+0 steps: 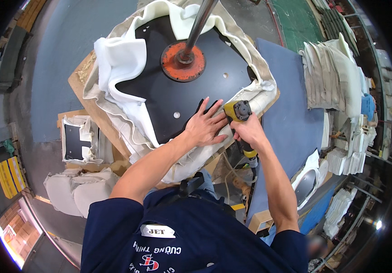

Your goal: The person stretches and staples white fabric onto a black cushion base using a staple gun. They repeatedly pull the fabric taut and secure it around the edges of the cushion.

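My right hand (pixel 249 129) is wrapped round a yellow and black staple gun (pixel 236 110), its nose at the right edge of a padded seat. My left hand (pixel 206 123) lies beside it with fingers spread, pressing on the folded fabric edge and the black board (pixel 159 107). White padding (pixel 122 59) and beige fabric (pixel 99 98) stand up loosely around the board. A round orange plate (pixel 171 68) on a metal rod (pixel 198 27) rests on the board's upper middle.
Under the seat is a wooden board (pixel 78 82). On the right runs a blue-grey table (pixel 291 123), with stacked fabric pieces (pixel 325 77) beyond. At left sit a smaller padded piece (pixel 73 141) and grey cushions (pixel 71 191). A hose (pixel 227 175) hangs below the gun.
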